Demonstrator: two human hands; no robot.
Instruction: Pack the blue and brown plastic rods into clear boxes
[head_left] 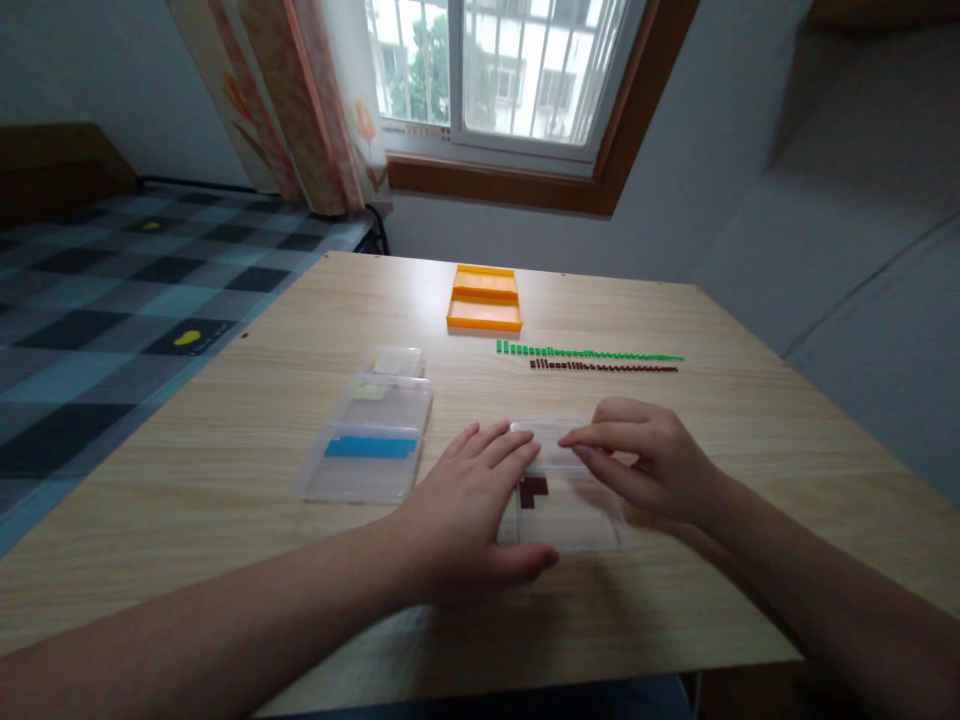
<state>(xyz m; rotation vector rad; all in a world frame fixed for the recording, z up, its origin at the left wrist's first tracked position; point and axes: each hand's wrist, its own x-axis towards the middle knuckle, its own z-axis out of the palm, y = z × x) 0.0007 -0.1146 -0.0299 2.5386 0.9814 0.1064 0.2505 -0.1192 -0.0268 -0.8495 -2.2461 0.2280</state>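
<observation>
A clear plastic case (574,525) lies opened flat on the table in front of me, with a few dark brown pieces (533,490) at the upper left of its nearer half. My left hand (480,490) rests along the case's left side, fingers stretched out and thumb apart, holding nothing. Over the right part of the case's farther half, my right hand (649,455) has thumb and forefinger pinched together. Whatever may be between those fingertips is too small to make out. Beyond it runs a row of small dark brown pieces (600,367), and behind that a row of green pieces (589,352).
Left of my hands lies another opened clear case (360,485) with blue pieces (373,447) and pale yellowish ones; a smaller clear box (399,361) sits behind it. An orange two-part tray (484,310) stands near the table's far edge. A bed (112,290) adjoins on the left.
</observation>
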